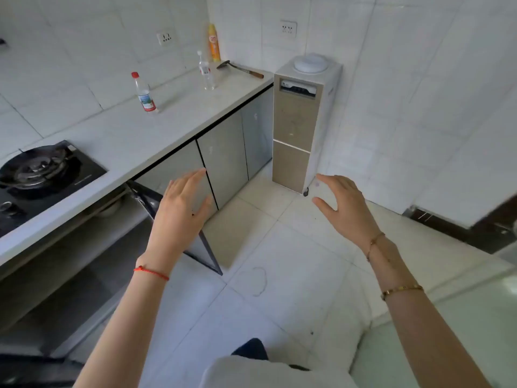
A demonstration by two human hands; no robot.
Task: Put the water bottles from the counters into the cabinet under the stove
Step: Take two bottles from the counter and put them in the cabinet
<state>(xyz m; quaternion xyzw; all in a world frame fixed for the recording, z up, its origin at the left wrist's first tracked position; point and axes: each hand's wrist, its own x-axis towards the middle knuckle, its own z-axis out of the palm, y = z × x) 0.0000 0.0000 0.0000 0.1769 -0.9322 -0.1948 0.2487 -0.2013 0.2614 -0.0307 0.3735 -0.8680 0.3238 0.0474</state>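
Two water bottles stand on the white counter (179,113): a red-capped one (144,93) with a red label near the wall, and a clear white-capped one (206,71) farther right. The gas stove (42,172) sits at the left of the counter. Below it the cabinet (72,264) stands with its door (179,228) swung out, showing a shelf inside. My left hand (181,208) hovers in front of that door, fingers spread, holding nothing. My right hand (347,208) is raised over the floor, also empty with fingers apart.
An orange spray can (214,43) and a spatula (240,69) lie at the counter's far end. A beige water dispenser (302,124) stands against the wall to the right of the counter. Closed grey cabinet doors (223,158) run along under the counter. White floor tiles lie ahead.
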